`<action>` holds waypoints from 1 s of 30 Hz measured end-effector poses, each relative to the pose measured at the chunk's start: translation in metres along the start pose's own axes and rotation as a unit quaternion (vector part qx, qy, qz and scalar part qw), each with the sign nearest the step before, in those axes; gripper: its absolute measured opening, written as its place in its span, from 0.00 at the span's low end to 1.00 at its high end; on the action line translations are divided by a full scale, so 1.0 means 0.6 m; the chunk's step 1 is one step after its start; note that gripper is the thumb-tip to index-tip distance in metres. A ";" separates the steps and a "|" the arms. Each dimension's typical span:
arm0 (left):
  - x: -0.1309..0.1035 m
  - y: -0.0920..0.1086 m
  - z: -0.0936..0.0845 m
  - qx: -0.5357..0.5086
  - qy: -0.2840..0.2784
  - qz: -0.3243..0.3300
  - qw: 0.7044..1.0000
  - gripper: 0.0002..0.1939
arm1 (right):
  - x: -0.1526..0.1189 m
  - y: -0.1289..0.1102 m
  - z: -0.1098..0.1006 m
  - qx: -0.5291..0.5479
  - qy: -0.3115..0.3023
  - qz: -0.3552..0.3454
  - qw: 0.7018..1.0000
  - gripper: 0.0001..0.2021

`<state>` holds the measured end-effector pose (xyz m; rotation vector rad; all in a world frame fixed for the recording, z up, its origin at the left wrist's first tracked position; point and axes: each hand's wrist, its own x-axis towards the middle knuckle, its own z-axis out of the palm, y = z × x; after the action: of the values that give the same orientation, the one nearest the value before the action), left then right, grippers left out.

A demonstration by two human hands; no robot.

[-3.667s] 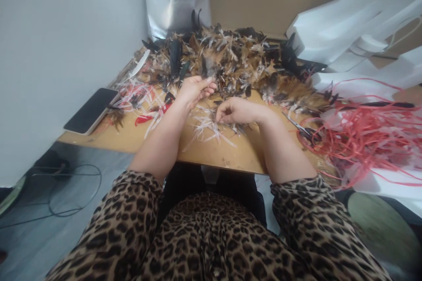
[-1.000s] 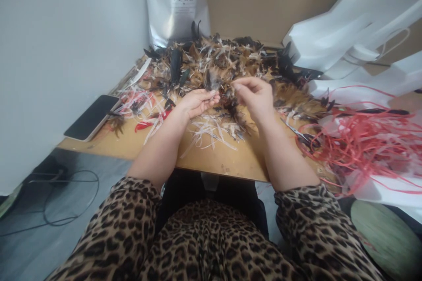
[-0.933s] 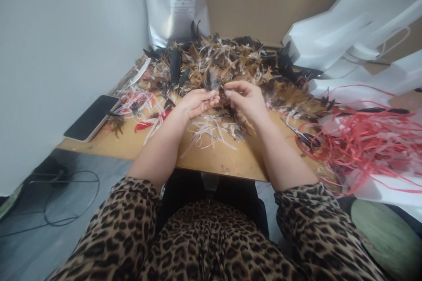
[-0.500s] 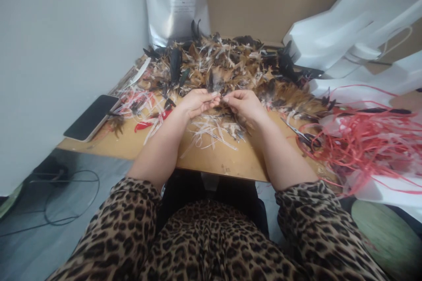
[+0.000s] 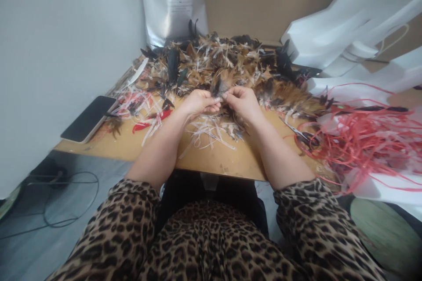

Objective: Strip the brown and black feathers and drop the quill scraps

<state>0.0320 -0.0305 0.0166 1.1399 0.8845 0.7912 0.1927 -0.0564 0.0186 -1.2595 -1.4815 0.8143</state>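
A small bunch of brown and dark feathers (image 5: 221, 82) stands up between my two hands, its lower end pinched. My left hand (image 5: 203, 102) is closed on it, thumb against fingers. My right hand (image 5: 242, 100) meets it from the other side, thumb and forefinger pressed at the base of the feathers. The fingertips of both hands nearly touch and hide the base. Just beyond lies a broad pile of brown, black and white feathers (image 5: 204, 59). Below the hands, thin white strips (image 5: 211, 134) lie scattered on the wooden table (image 5: 227, 164).
A phone (image 5: 89, 118) rests at the table's left edge, beside red and white scraps (image 5: 138, 107). Scissors (image 5: 301, 133) lie at the right, touching a tangle of red strips (image 5: 369, 140). A silver bag (image 5: 176, 13) stands behind the pile. White sheets (image 5: 323, 30) rise at the right.
My right hand has moved in against the left, closing the small gap between the fingertips. The feather bunch now stands up more plainly between them. The view has shifted slightly.
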 end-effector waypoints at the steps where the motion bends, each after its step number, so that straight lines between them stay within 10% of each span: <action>1: 0.000 0.000 0.000 0.004 -0.004 0.000 1.000 0.08 | 0.000 0.000 0.000 -0.005 -0.002 -0.002 1.000 0.11; 15: 0.000 0.000 0.001 0.080 0.025 -0.013 0.996 0.10 | -0.011 -0.030 -0.016 -0.035 -0.121 0.083 0.989 0.07; 24: -0.001 -0.007 -0.003 0.214 -0.057 -0.010 0.975 0.11 | -0.020 -0.039 -0.010 -0.332 -0.138 -0.215 0.908 0.09; 30: 0.004 -0.017 -0.004 0.254 -0.117 -0.002 0.960 0.10 | -0.012 -0.035 -0.009 -0.357 -0.160 -0.268 0.880 0.12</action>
<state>0.0320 -0.0300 0.0057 1.6433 0.9140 0.4175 0.1913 -0.0686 0.0376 -1.1378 -2.3971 0.0766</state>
